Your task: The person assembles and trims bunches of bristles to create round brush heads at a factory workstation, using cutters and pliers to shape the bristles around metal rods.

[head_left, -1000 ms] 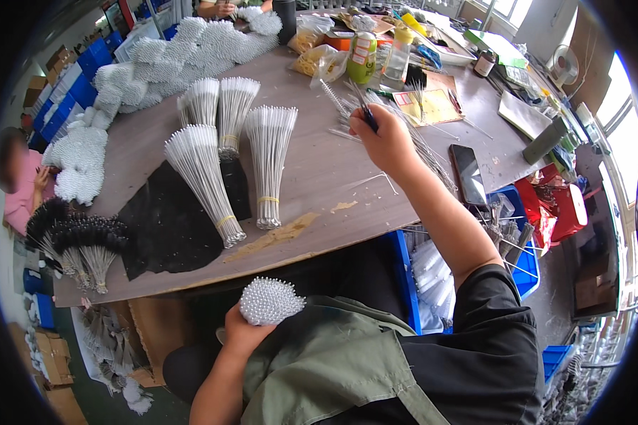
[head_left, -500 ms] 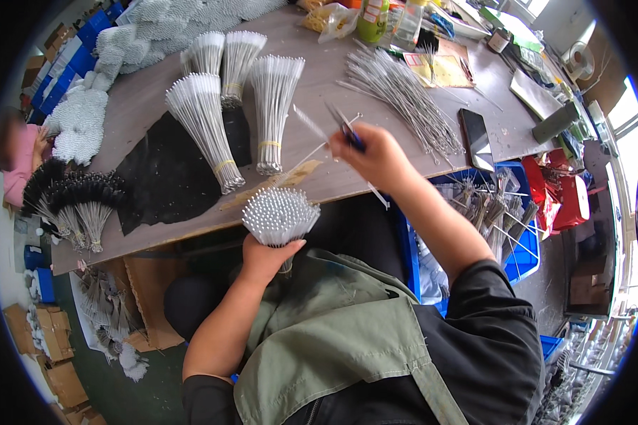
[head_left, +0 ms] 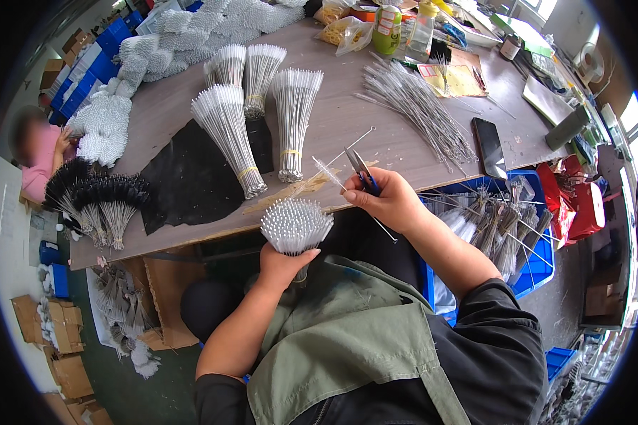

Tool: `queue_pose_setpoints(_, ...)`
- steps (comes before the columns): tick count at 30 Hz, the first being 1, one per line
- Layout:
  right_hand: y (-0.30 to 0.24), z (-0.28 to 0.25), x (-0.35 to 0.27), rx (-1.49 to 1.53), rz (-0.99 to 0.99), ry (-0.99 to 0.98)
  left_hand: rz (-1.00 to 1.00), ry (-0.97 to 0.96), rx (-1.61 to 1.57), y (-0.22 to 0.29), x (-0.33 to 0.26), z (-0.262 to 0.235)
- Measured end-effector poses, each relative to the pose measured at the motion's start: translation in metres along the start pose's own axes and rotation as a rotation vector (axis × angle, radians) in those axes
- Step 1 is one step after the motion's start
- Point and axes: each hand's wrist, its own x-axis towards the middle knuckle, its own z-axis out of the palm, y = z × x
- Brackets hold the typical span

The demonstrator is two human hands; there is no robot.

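Observation:
My left hand, low in front of the table edge, is wrapped round a bundle of white-bristled wire brushes, their tips facing up. To its right, my right hand pinches a single white-bristled wire brush between thumb and finger. Blue-handled scissors are also in that hand, with the blades pointing up and away. Another thin wire with a looped end lies on the table just beyond. Several banded bundles of white brushes stand farther back, partly on a black sheet.
Loose wire brushes spread across the table, beside a phone. Black-bristled brushes stand at the left edge. A blue crate of brushes is below right. A person in pink is at the far left.
My right hand has come down toward me with the brush and scissors, and the brush now shows sharply. My left hand keeps its bundle. The whole view has shifted slightly.

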Motion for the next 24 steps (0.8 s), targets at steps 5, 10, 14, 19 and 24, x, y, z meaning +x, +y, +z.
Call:
queue_pose_setpoints(5, -0.005, 0.001, -0.004, 0.013, -0.004, -0.012, 0.002, 0.009, 0.014, 0.002, -0.001, 0.0)
queue_pose_setpoints(10, -0.025, -0.004, 0.006, -0.415, -0.088, -0.006, 0.017, 0.019, 0.012, -0.003, -0.003, -0.001)
queue_pose_setpoints(14, -0.028, -0.008, 0.045, -0.872, -0.446, -0.021, 0.01, 0.006, 0.136, -0.006, -0.003, -0.005)
queue_pose_setpoints(19, -0.021, 0.002, 0.077, -1.063, -0.409, -0.253, -0.001, -0.002, 0.306, 0.0, -0.004, -0.005)
queue_pose_setpoints(24, -0.004, 0.01, 0.079, -1.122, -0.379, -0.425, 0.035, 0.019, 0.284, -0.004, -0.002, -0.01)
